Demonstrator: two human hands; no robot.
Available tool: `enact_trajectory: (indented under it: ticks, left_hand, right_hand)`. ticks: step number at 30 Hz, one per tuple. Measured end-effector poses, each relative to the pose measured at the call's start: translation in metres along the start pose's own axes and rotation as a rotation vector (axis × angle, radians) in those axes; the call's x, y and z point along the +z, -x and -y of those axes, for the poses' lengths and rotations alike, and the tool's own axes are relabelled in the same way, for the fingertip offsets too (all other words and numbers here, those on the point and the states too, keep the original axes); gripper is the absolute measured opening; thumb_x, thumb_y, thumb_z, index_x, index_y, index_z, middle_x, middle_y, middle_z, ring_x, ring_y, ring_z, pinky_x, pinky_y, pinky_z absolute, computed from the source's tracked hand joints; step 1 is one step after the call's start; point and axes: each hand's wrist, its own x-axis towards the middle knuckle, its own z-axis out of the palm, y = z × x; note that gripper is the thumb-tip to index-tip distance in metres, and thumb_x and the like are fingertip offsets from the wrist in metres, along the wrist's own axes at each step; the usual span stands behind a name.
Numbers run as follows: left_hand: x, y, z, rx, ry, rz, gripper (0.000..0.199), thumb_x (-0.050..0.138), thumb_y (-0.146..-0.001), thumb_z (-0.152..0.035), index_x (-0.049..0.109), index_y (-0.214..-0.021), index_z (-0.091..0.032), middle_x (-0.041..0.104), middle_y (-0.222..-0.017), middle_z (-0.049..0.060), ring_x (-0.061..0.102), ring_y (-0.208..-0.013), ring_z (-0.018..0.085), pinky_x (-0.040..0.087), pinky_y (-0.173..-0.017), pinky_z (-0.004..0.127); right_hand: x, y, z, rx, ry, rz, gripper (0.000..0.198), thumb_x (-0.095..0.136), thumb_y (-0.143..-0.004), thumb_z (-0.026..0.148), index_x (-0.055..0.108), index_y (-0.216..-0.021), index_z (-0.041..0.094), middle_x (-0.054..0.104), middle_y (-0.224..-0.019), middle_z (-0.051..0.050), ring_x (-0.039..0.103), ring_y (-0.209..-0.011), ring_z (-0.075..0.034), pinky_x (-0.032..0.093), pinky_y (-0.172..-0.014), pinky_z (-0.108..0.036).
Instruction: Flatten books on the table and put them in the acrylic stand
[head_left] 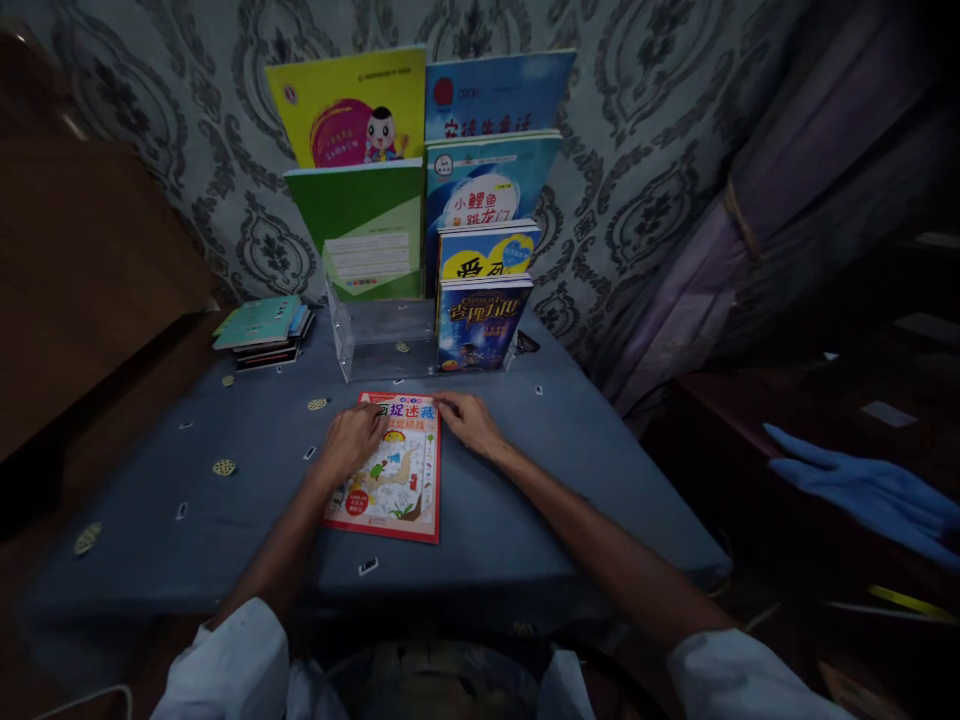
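Note:
A red-bordered children's picture book (pixel 397 480) lies face up on the cloth-covered table, its cover showing Chinese characters and a drawn scene. My left hand (pixel 354 440) rests over its upper left side, fingers bent onto the cover and hiding part of the title. At the upper right corner, my right hand (pixel 469 420) has its fingers closed on the edge. Just behind the book stands a clear acrylic book rack (pixel 386 340). Its right side holds several upright books, with a dark blue book (pixel 484 325) in front; a green book (pixel 367 230) and a yellow book (pixel 345 105) stand on the left.
A small stack of books (pixel 262 325) lies at the table's back left. Patterned wallpaper (pixel 622 120) rises behind the blue-grey tablecloth (pixel 262 480). A tied curtain (pixel 697 270) hangs at right, and a blue glove (pixel 862 485) lies on a dark surface beyond the table.

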Motion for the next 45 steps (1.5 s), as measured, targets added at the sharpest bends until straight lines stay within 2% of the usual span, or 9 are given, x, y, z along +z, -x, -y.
enact_trajectory:
  ticks: [4, 7, 12, 17, 20, 25, 29, 32, 45]
  left_hand:
    - [0.000, -0.002, -0.001, 0.034, -0.015, 0.025, 0.031, 0.042, -0.101, -0.035, 0.065, -0.112, -0.017, 0.073, -0.110, 0.011, 0.069, -0.099, 0.024, 0.046, -0.086, 0.032]
    - [0.001, -0.003, -0.001, 0.054, -0.005, 0.036, 0.031, 0.044, -0.101, -0.036, 0.062, -0.117, -0.016, 0.071, -0.115, 0.012, 0.068, -0.103, 0.026, 0.047, -0.089, 0.034]
    - [0.002, -0.006, -0.004, 0.132, 0.040, 0.095, 0.035, 0.043, -0.101, -0.042, 0.061, -0.117, -0.016, 0.068, -0.121, 0.013, 0.064, -0.114, 0.028, 0.047, -0.098, 0.039]
    - [0.008, 0.002, -0.026, 0.129, -0.107, 0.163, 0.060, 0.047, -0.098, -0.055, 0.049, -0.137, -0.010, 0.046, -0.150, 0.021, 0.038, -0.144, 0.036, 0.031, -0.115, 0.053]
    - [0.015, 0.012, -0.044, 0.130, -0.176, 0.172, 0.067, 0.050, -0.096, -0.055, 0.043, -0.144, -0.009, 0.039, -0.156, 0.021, 0.030, -0.148, 0.037, 0.028, -0.117, 0.054]
    - [0.015, 0.020, -0.067, 0.147, -0.230, 0.108, 0.045, 0.051, -0.099, -0.039, 0.055, -0.132, -0.008, 0.056, -0.140, 0.020, 0.048, -0.136, 0.032, 0.041, -0.109, 0.042]
    - [0.008, 0.018, -0.079, 0.122, -0.279, 0.158, 0.031, 0.048, -0.099, -0.030, 0.063, -0.115, -0.009, 0.067, -0.119, 0.017, 0.063, -0.115, 0.029, 0.052, -0.090, 0.036]
    - [0.004, 0.016, -0.084, 0.104, -0.291, 0.178, 0.031, 0.040, -0.101, -0.027, 0.065, -0.109, -0.010, 0.069, -0.113, 0.016, 0.066, -0.108, 0.028, 0.054, -0.083, 0.035]
    - [0.004, 0.022, -0.087, 0.073, -0.259, 0.153, 0.032, 0.038, -0.102, -0.025, 0.066, -0.110, -0.012, 0.069, -0.115, 0.016, 0.067, -0.110, 0.028, 0.055, -0.085, 0.038]
  right_hand:
    - [-0.004, 0.000, -0.005, 0.001, 0.002, -0.046, 0.042, 0.048, -0.093, 0.021, 0.062, -0.132, 0.016, 0.076, -0.108, -0.008, 0.070, -0.091, -0.022, 0.051, -0.091, -0.038]
    - [-0.008, -0.004, -0.009, -0.005, 0.019, -0.029, 0.039, 0.050, -0.092, 0.020, 0.065, -0.127, 0.016, 0.076, -0.107, -0.009, 0.069, -0.090, -0.022, 0.051, -0.090, -0.038]
    - [-0.015, -0.003, -0.011, 0.033, -0.077, -0.010, 0.036, 0.047, -0.093, 0.021, 0.067, -0.123, 0.014, 0.078, -0.083, -0.004, 0.066, -0.061, -0.016, 0.054, -0.072, -0.030]
    - [-0.018, 0.004, -0.009, 0.069, -0.164, 0.000, 0.035, 0.046, -0.093, 0.020, 0.069, -0.118, 0.013, 0.077, -0.075, -0.003, 0.060, -0.049, -0.013, 0.052, -0.061, -0.026]
    - [-0.019, 0.005, -0.007, 0.056, -0.149, 0.005, 0.034, 0.048, -0.092, 0.019, 0.071, -0.117, 0.014, 0.077, -0.075, -0.003, 0.061, -0.050, -0.013, 0.052, -0.060, -0.026]
    - [-0.020, 0.006, -0.007, 0.043, -0.156, 0.010, 0.033, 0.049, -0.092, 0.016, 0.071, -0.117, 0.015, 0.076, -0.075, -0.003, 0.061, -0.050, -0.012, 0.051, -0.058, -0.024]
    - [-0.020, 0.006, -0.009, 0.051, -0.180, 0.008, 0.032, 0.050, -0.093, 0.017, 0.072, -0.116, 0.016, 0.076, -0.077, -0.002, 0.059, -0.046, -0.010, 0.049, -0.054, -0.022]
    - [-0.020, 0.006, -0.011, 0.057, -0.195, 0.004, 0.032, 0.049, -0.093, 0.017, 0.071, -0.117, 0.016, 0.076, -0.079, -0.002, 0.059, -0.046, -0.010, 0.049, -0.054, -0.022]
    - [-0.023, 0.008, -0.007, 0.043, -0.235, -0.052, 0.033, 0.049, -0.094, 0.022, 0.071, -0.116, 0.015, 0.073, -0.076, -0.003, 0.060, -0.051, -0.012, 0.047, -0.057, -0.024]
